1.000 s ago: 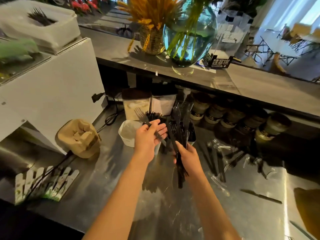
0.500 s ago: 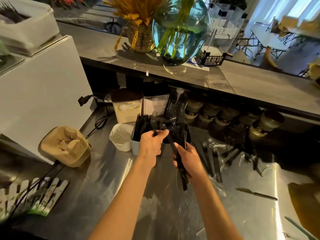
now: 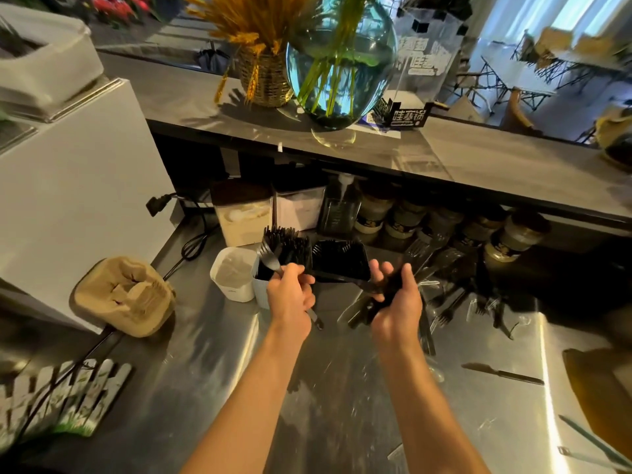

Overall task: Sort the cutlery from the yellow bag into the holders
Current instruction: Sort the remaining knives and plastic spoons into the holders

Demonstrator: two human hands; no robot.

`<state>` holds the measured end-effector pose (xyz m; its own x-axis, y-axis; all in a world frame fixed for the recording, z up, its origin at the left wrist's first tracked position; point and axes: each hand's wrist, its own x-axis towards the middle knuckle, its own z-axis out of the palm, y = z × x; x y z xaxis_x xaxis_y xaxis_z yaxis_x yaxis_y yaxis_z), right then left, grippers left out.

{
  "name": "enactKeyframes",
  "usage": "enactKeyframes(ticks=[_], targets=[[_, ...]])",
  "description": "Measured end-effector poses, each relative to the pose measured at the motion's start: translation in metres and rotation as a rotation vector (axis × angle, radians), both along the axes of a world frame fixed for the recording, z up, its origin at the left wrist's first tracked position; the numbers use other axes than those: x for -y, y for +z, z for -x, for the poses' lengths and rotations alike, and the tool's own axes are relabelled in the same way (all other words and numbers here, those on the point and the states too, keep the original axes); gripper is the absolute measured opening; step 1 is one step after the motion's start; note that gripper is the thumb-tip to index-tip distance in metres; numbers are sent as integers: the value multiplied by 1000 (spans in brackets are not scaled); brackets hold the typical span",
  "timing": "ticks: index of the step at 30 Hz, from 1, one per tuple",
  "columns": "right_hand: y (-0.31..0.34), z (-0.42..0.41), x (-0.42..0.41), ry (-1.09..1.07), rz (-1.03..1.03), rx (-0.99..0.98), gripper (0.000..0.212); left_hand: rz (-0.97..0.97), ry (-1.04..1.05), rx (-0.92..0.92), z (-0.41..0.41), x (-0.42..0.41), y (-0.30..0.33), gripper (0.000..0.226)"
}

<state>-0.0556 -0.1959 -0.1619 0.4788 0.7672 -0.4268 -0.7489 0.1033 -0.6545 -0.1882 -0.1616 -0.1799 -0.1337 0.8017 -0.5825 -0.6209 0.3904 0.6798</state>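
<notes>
My left hand (image 3: 290, 297) grips one black plastic fork (image 3: 270, 256), its tines up beside the holder packed with black forks (image 3: 290, 246). To its right stands a black holder (image 3: 340, 260) with a few fork heads showing at its back. My right hand (image 3: 398, 297) holds a bundle of black cutlery (image 3: 367, 307) low over the steel counter, handles pointing down-left. More black forks and clear wrappers (image 3: 458, 295) lie scattered on the counter to the right. The yellow bag's edge (image 3: 595, 384) shows at far right.
An empty white cup (image 3: 234, 271) stands left of the holders. A brown paper cup carrier (image 3: 124, 295) lies further left, against the white appliance (image 3: 68, 186). Jars (image 3: 513, 239) line the back under the shelf. A black knife (image 3: 501, 372) lies on the steel counter (image 3: 325, 388).
My right hand has dropped and tilted its bundle flat, away from the black holder. My left hand has drawn a single fork back from the fork holder.
</notes>
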Motion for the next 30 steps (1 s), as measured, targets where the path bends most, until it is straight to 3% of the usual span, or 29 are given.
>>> enactKeyframes(ticks=[3, 5, 9, 12, 19, 21, 24, 27, 30], targets=[[-4, -4, -1, -12, -45, 19, 20, 35, -56, 71, -11, 5, -5, 20], [-2, -7, -3, -21, -30, 23, 19, 67, -163, 18, -14, 6, -6, 24], [19, -25, -7, -95, 69, 25, 13, 19, -283, -311, -3, 3, -14, 42], [30, -37, -12, 46, 175, 72, 9, -159, -367, -540, 1, -1, -18, 46], [27, -33, -28, 384, 190, 198, 16, -295, -1060, -381, -4, 16, 10, 42], [26, -37, -30, 366, 232, 237, 19, -349, -1118, -317, 0, 19, 14, 38], [30, -44, -30, 261, 231, 272, 18, -369, -1092, -384, 5, 15, 14, 33], [32, -46, -30, 291, 272, 490, 15, -374, -1172, -437, 8, 17, 17, 30], [26, -38, -34, 377, 249, 649, 17, -291, -1242, -307, 3, 21, 19, 29]])
